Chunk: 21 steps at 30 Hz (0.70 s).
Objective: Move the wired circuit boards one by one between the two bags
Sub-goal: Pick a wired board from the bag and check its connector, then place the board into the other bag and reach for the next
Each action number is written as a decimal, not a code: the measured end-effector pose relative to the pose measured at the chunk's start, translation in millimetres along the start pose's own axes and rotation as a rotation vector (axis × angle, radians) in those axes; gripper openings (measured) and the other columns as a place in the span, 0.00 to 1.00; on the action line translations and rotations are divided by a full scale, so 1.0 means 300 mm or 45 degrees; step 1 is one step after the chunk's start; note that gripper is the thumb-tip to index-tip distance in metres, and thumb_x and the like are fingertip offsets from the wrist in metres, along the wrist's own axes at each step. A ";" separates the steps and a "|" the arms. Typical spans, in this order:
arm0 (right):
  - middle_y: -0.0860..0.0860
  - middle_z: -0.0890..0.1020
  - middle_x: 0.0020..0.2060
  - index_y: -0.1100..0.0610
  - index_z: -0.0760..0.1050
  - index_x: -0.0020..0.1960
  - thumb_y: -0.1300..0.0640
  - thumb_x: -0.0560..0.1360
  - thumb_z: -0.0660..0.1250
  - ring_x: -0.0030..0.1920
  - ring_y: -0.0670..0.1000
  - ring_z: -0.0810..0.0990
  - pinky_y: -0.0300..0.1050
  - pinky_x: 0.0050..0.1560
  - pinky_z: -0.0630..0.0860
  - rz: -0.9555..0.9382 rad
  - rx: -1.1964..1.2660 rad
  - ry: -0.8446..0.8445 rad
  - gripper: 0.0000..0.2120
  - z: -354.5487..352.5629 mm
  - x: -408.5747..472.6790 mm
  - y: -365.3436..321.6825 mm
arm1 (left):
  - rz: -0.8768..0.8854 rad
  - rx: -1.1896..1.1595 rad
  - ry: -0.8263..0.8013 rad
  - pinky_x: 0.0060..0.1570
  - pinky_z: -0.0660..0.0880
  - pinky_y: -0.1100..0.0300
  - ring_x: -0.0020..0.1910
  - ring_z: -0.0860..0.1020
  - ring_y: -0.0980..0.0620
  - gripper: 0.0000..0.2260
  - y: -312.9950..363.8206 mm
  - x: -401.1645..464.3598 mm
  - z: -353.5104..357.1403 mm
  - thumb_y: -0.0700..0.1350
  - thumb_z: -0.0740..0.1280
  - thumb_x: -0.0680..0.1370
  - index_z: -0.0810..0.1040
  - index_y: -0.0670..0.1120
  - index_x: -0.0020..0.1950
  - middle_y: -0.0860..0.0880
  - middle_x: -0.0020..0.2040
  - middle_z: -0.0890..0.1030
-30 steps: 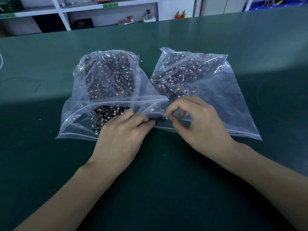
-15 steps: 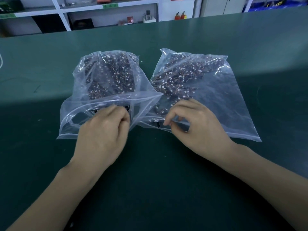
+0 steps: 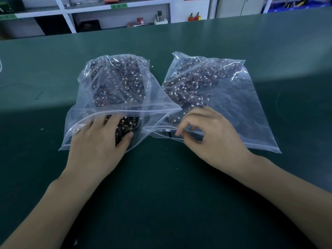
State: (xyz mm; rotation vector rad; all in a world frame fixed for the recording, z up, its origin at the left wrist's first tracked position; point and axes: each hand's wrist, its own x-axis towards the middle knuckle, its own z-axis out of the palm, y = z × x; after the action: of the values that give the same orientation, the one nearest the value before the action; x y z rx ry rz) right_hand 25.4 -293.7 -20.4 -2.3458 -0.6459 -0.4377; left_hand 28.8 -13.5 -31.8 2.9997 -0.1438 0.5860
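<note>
Two clear zip bags lie side by side on the green worktop [image 3: 53, 60], mouths facing the near edge, and both hands are right at those mouths. The left bag [image 3: 86, 97] sits left of centre, puffed up, packed with dark wired circuit boards [image 3: 118, 81] dotted with small white connectors. The left hand [image 3: 97, 144] is reaching into its open mouth, fingers spread and fairly straight, disappearing under the top layer of plastic, while the thumb curls in against a dark clump of boards [image 3: 124, 128] just inside the opening; whether it actually has one gripped cannot be told through the film. Over to the right bag [image 3: 242, 112], lying flatter, its far end towards the far edge and its own load of boards [image 3: 197, 81] heaped in the far half. The near corner of the left bag's mouth overlaps this bag's left side. The right hand [image 3: 210, 137] hovers at the right bag's mouth, fingers curled, index fingertip and thumb drawn close together at the zip edge, right beside a small dark piece [image 3: 169, 134] lying just inside the opening. The pinch looks to be on the plastic lip, though that is hard to make out. Beyond the worktop's far edge, white shelving [image 3: 66, 17] stands against the wall.
</note>
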 end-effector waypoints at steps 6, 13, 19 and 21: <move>0.43 0.82 0.46 0.51 0.84 0.47 0.65 0.75 0.73 0.50 0.47 0.77 0.49 0.56 0.76 -0.015 -0.013 -0.002 0.09 0.003 -0.001 0.001 | 0.044 -0.179 0.007 0.60 0.78 0.43 0.61 0.81 0.43 0.14 -0.010 0.002 -0.004 0.55 0.73 0.79 0.83 0.54 0.64 0.53 0.60 0.84; 0.43 0.82 0.45 0.51 0.84 0.48 0.64 0.76 0.74 0.50 0.48 0.78 0.50 0.56 0.76 -0.030 -0.016 0.004 0.08 0.004 0.000 0.006 | 0.111 -0.283 0.098 0.51 0.83 0.46 0.55 0.84 0.45 0.14 0.011 -0.005 -0.013 0.51 0.78 0.76 0.85 0.56 0.61 0.56 0.56 0.85; 0.42 0.82 0.46 0.51 0.84 0.52 0.64 0.76 0.74 0.49 0.46 0.78 0.50 0.55 0.77 -0.045 0.000 0.038 0.09 0.008 -0.002 0.009 | 0.134 -0.346 0.128 0.48 0.82 0.49 0.47 0.84 0.47 0.17 0.005 -0.002 -0.004 0.45 0.82 0.73 0.86 0.51 0.61 0.52 0.51 0.86; 0.42 0.83 0.46 0.51 0.83 0.54 0.63 0.76 0.74 0.49 0.47 0.79 0.50 0.55 0.78 -0.046 -0.001 0.033 0.10 0.009 -0.001 0.010 | 0.130 -0.356 0.136 0.45 0.77 0.55 0.41 0.80 0.52 0.17 0.003 0.000 -0.002 0.44 0.83 0.72 0.87 0.51 0.59 0.55 0.44 0.82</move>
State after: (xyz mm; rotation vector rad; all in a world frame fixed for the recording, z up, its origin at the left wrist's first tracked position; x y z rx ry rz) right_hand 27.0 -294.0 -24.0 -2.3286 -0.6767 -0.4832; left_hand 28.5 -14.4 -31.2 2.6972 -0.3430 0.6721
